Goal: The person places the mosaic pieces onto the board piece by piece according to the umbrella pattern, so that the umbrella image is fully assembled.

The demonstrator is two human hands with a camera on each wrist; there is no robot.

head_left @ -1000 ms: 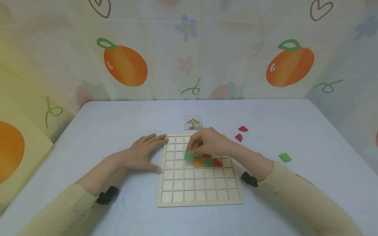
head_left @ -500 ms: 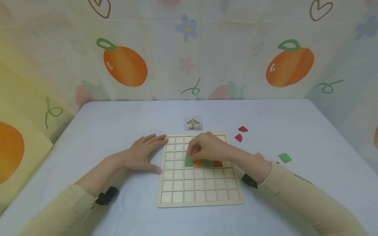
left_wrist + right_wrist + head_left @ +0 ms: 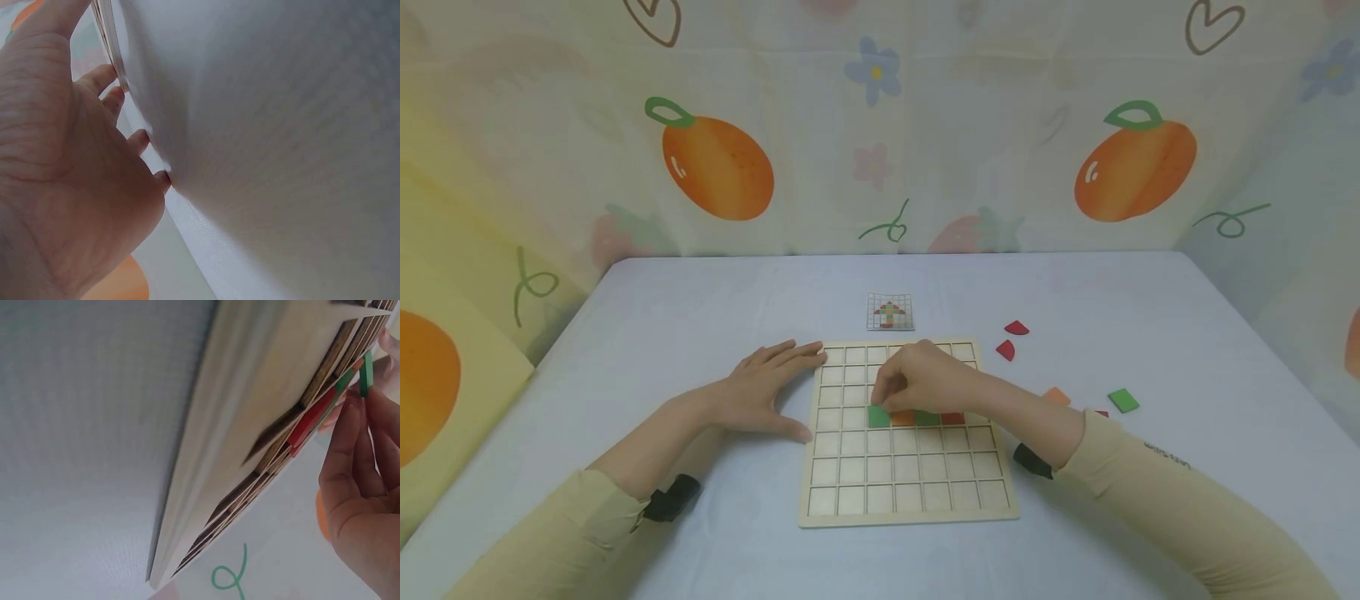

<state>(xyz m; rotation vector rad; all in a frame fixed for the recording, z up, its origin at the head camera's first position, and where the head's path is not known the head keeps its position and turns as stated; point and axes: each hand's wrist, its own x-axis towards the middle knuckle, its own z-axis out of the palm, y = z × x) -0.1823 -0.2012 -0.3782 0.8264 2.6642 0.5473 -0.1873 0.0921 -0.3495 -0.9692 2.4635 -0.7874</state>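
My right hand (image 3: 925, 377) is over the wooden grid board (image 3: 910, 510), its thumb and fingertips pinching a green square tile (image 3: 879, 417). In the right wrist view that green tile (image 3: 367, 375) stands tilted at the board's cells. Beside it, in the same row, lie an orange tile (image 3: 902, 419), another green tile (image 3: 927, 419) and a red piece (image 3: 952, 418); the hand covers part of them. My left hand (image 3: 767, 390) rests spread at the board's left edge, thumb and fingertips touching the frame. Its palm (image 3: 94, 181) shows in the left wrist view.
Behind the board lies a small card (image 3: 891, 312) with a coloured grid picture. To the right on the white table are two red quarter-round pieces (image 3: 1007, 350), an orange piece (image 3: 1057, 396) and a green tile (image 3: 1123, 400). A sleeve partly hides a red piece (image 3: 1102, 413).
My right hand has moved slightly toward me, bringing the green tile down to the cell left of the orange tile. The left hand has stayed in place.
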